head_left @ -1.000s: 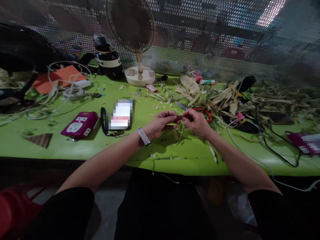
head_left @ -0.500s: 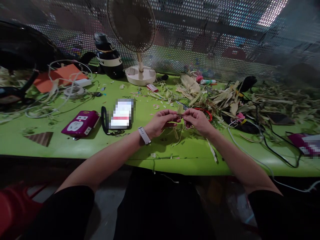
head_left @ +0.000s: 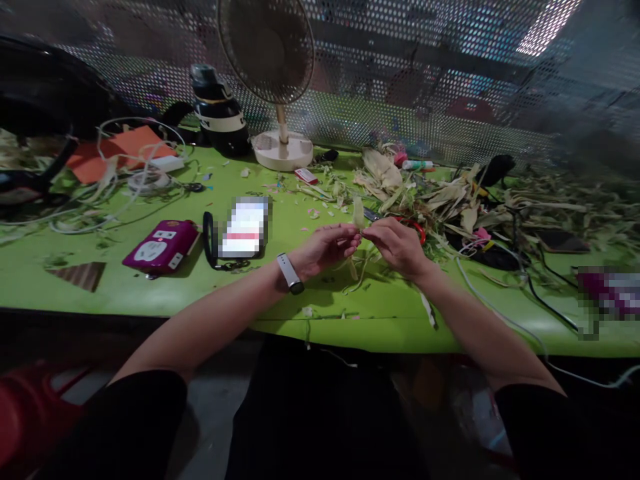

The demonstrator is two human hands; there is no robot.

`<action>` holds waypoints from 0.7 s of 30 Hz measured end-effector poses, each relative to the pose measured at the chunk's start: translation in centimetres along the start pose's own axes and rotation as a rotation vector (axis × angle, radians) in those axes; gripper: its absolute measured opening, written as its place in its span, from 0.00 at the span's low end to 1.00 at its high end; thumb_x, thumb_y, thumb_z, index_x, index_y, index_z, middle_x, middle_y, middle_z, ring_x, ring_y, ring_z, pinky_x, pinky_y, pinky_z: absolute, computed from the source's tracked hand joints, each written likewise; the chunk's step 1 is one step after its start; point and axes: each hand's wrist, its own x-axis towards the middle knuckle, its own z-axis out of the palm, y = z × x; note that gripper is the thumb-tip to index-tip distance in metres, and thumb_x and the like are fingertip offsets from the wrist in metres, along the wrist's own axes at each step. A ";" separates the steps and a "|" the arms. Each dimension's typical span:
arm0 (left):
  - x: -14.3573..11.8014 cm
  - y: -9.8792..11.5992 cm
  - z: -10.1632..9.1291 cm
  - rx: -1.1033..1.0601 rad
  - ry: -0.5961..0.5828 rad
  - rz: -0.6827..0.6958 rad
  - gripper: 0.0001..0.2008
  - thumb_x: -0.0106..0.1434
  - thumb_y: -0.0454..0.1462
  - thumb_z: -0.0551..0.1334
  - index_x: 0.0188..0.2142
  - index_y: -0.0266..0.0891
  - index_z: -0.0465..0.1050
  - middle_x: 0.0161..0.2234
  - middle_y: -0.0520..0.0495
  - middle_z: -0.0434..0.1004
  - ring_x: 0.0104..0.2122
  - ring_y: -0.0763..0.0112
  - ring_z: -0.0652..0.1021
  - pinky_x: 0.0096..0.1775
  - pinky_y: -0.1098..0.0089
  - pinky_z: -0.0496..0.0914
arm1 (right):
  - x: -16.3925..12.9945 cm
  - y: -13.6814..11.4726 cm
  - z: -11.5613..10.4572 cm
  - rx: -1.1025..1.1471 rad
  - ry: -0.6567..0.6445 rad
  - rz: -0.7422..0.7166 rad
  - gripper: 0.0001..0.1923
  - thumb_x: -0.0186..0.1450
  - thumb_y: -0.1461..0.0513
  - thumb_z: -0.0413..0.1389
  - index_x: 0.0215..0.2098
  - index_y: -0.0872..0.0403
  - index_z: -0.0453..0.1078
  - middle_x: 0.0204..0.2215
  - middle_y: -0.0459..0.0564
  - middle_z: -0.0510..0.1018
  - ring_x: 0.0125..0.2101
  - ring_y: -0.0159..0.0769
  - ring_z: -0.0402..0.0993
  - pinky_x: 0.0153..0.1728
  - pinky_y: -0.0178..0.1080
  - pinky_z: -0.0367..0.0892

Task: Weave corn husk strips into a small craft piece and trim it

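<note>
Over the green table [head_left: 150, 293], my left hand [head_left: 327, 248] and my right hand [head_left: 397, 245] meet fingertip to fingertip. Both pinch a small pale strip of dried corn husk [head_left: 358, 213], which sticks up between them. A grey watch sits on my left wrist. Loose husk strips lie on the table just under my hands. Scissors with red handles [head_left: 407, 224] lie right behind my right hand.
A heap of dried husks [head_left: 450, 193] covers the right of the table, with black cables [head_left: 550, 293] running through it. A desk fan [head_left: 273, 80], a dark bottle [head_left: 219, 113], a magenta power strip [head_left: 159, 245], a phone [head_left: 243, 228] and an orange sheet [head_left: 117, 150] lie left and back.
The husk piece between my fingers has turned upright and risen a little. Both hands have stayed in about the same place, fingers working at the strip.
</note>
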 end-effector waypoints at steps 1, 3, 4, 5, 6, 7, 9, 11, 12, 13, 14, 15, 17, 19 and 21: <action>0.0 0.0 0.1 -0.016 0.002 -0.002 0.08 0.61 0.25 0.58 0.28 0.31 0.73 0.23 0.50 0.76 0.24 0.81 0.77 0.29 0.82 0.72 | 0.0 0.0 0.0 -0.020 0.007 -0.015 0.07 0.68 0.64 0.52 0.42 0.50 0.71 0.33 0.49 0.79 0.32 0.32 0.75 0.32 0.33 0.69; -0.1 0.0 0.2 -0.046 0.008 -0.003 0.08 0.61 0.25 0.58 0.28 0.31 0.73 0.24 0.50 0.77 0.24 0.81 0.78 0.30 0.83 0.73 | 0.1 -0.1 -0.1 -0.043 0.023 -0.036 0.06 0.68 0.64 0.53 0.41 0.51 0.71 0.32 0.49 0.79 0.32 0.32 0.75 0.32 0.33 0.69; -0.1 0.0 0.3 -0.058 0.011 -0.005 0.08 0.61 0.24 0.57 0.28 0.31 0.73 0.24 0.49 0.77 0.24 0.81 0.78 0.31 0.83 0.73 | 0.2 -0.1 -0.1 -0.041 0.030 -0.037 0.06 0.68 0.64 0.53 0.41 0.51 0.71 0.32 0.49 0.79 0.32 0.32 0.75 0.33 0.33 0.69; -0.1 0.0 0.3 -0.064 0.013 -0.009 0.09 0.62 0.24 0.57 0.29 0.31 0.73 0.24 0.49 0.77 0.24 0.81 0.78 0.31 0.83 0.73 | 0.2 -0.1 0.0 -0.033 0.036 -0.029 0.05 0.68 0.64 0.53 0.40 0.51 0.70 0.31 0.49 0.78 0.32 0.32 0.74 0.33 0.33 0.69; -0.1 0.0 0.3 -0.066 0.014 -0.011 0.09 0.62 0.24 0.56 0.29 0.31 0.73 0.24 0.49 0.77 0.24 0.81 0.78 0.30 0.82 0.73 | 0.3 -0.2 0.1 -0.020 0.038 -0.014 0.05 0.68 0.64 0.53 0.40 0.51 0.70 0.31 0.49 0.78 0.32 0.33 0.74 0.34 0.33 0.69; -0.1 -0.1 0.3 -0.065 0.015 -0.010 0.09 0.63 0.24 0.56 0.29 0.31 0.73 0.24 0.49 0.77 0.24 0.81 0.78 0.30 0.82 0.73 | 0.3 -0.3 0.1 -0.003 0.038 0.007 0.04 0.68 0.64 0.53 0.39 0.51 0.70 0.30 0.49 0.78 0.32 0.33 0.74 0.34 0.34 0.69; -0.1 -0.3 0.3 -0.062 0.009 0.007 0.10 0.63 0.25 0.55 0.30 0.31 0.73 0.24 0.49 0.77 0.23 0.81 0.78 0.29 0.82 0.73 | 0.3 -0.5 0.3 0.036 0.037 0.066 0.04 0.68 0.63 0.53 0.39 0.51 0.69 0.30 0.49 0.77 0.33 0.34 0.73 0.34 0.35 0.69; -0.1 -0.5 0.2 -0.049 0.004 0.032 0.08 0.63 0.26 0.56 0.31 0.32 0.73 0.25 0.48 0.78 0.24 0.79 0.78 0.28 0.81 0.73 | 0.3 -0.8 0.5 0.085 0.045 0.146 0.04 0.68 0.62 0.52 0.39 0.52 0.68 0.30 0.50 0.76 0.33 0.35 0.73 0.34 0.36 0.69; -0.1 -0.7 0.1 -0.036 0.010 0.044 0.07 0.63 0.26 0.58 0.31 0.32 0.73 0.26 0.48 0.79 0.26 0.79 0.79 0.28 0.80 0.74 | 0.3 -0.9 0.6 0.113 0.052 0.189 0.04 0.69 0.62 0.52 0.39 0.52 0.68 0.31 0.50 0.76 0.33 0.35 0.73 0.34 0.36 0.69; -0.1 -0.8 0.1 -0.022 0.023 0.057 0.05 0.62 0.27 0.59 0.32 0.32 0.73 0.27 0.48 0.79 0.27 0.78 0.79 0.28 0.79 0.74 | 0.2 -1.1 0.6 0.141 0.056 0.228 0.04 0.69 0.62 0.51 0.38 0.52 0.68 0.31 0.50 0.75 0.33 0.35 0.72 0.34 0.36 0.68; -0.1 -0.9 0.1 -0.006 0.041 0.072 0.04 0.61 0.27 0.60 0.32 0.33 0.73 0.28 0.48 0.80 0.28 0.77 0.80 0.28 0.79 0.74 | 0.2 -1.2 0.6 0.168 0.054 0.262 0.04 0.69 0.61 0.51 0.38 0.52 0.68 0.31 0.50 0.75 0.32 0.34 0.72 0.33 0.36 0.68; -0.1 -1.0 0.1 0.011 0.060 0.085 0.03 0.60 0.28 0.62 0.32 0.33 0.73 0.29 0.48 0.80 0.29 0.76 0.80 0.28 0.79 0.74 | 0.2 -1.3 0.6 0.192 0.047 0.291 0.05 0.68 0.61 0.51 0.38 0.53 0.68 0.31 0.50 0.75 0.32 0.34 0.72 0.33 0.36 0.68; -0.1 -1.2 0.0 0.047 0.082 0.116 0.02 0.58 0.29 0.64 0.32 0.34 0.74 0.30 0.49 0.80 0.30 0.75 0.80 0.28 0.78 0.74 | 0.3 -1.4 0.5 0.229 0.018 0.345 0.05 0.68 0.61 0.52 0.37 0.53 0.68 0.31 0.50 0.75 0.31 0.34 0.72 0.32 0.36 0.68; -0.1 -1.3 -0.1 0.100 0.071 0.152 0.04 0.56 0.31 0.67 0.32 0.34 0.74 0.31 0.49 0.80 0.31 0.74 0.80 0.29 0.76 0.74 | 0.3 -1.5 0.4 0.257 -0.003 0.395 0.05 0.67 0.60 0.52 0.37 0.53 0.68 0.31 0.50 0.75 0.31 0.33 0.72 0.32 0.36 0.68; 0.0 -1.4 -0.3 0.162 0.052 0.195 0.07 0.54 0.33 0.69 0.33 0.35 0.75 0.32 0.49 0.80 0.31 0.74 0.80 0.30 0.75 0.74 | 0.3 -1.7 0.4 0.285 -0.007 0.443 0.06 0.67 0.59 0.53 0.36 0.53 0.68 0.31 0.49 0.75 0.29 0.33 0.72 0.31 0.36 0.69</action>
